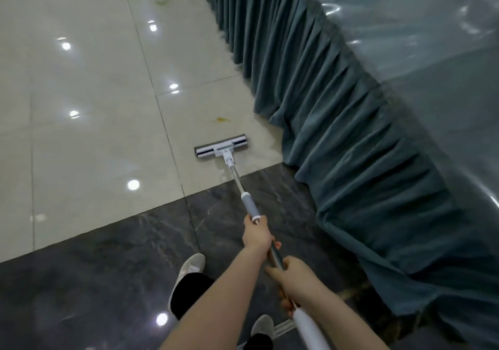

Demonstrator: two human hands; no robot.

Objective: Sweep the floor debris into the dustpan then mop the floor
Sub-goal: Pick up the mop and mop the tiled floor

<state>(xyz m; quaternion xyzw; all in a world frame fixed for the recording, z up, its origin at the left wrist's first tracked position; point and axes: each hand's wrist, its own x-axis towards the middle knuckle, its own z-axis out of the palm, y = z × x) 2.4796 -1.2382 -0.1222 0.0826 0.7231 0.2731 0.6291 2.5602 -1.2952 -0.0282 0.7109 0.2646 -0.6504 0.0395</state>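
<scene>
The floor at far left is pale glossy tile, bordered nearer the person by dark marbled tile; one shoe stands on the dark band; the mop head lies flat on the pale tile, its long edge crosswise to the shaft; a yellowish stain sits just beyond the head, a second stain well beyond; the shaft runs from the head back and slightly right to the hands, so its long axis points toward the near stain; the left hand is nearer the head, fingers curled round the shaft below the grey sleeve; the right hand grips further back, fingers wrapped; the curtain hangs to the right, close beside the head; judged: mopping stage, push forward next.
</scene>
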